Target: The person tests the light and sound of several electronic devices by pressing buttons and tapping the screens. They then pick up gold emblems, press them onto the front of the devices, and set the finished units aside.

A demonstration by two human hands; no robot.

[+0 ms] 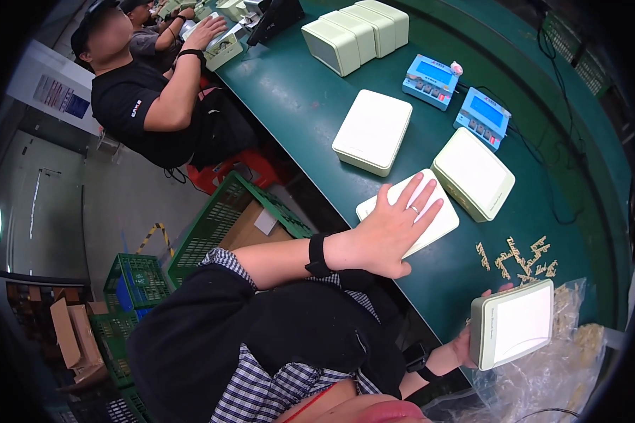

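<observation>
Right hand (463, 347): gripping a pale green, white-faced box (513, 324) by one side, its white face turned toward the wearer
Plastic bags (543, 384): clear and crumpled, beside the gripped box
Left hand (388, 229): open, fingers spread, palm down on a second box (444, 223), which lies on the green counter (279, 84)
Gold-coloured pieces (502, 267): small, loosely scattered between those two boxes
Farther boxes: one (476, 173) just past the left hand's fingertips, another (374, 130) beyond
Blue devices (430, 79): two, with screens, behind these
Box row (356, 39): pale green, at the far side
Co-worker (141, 99): seated, in black
</observation>
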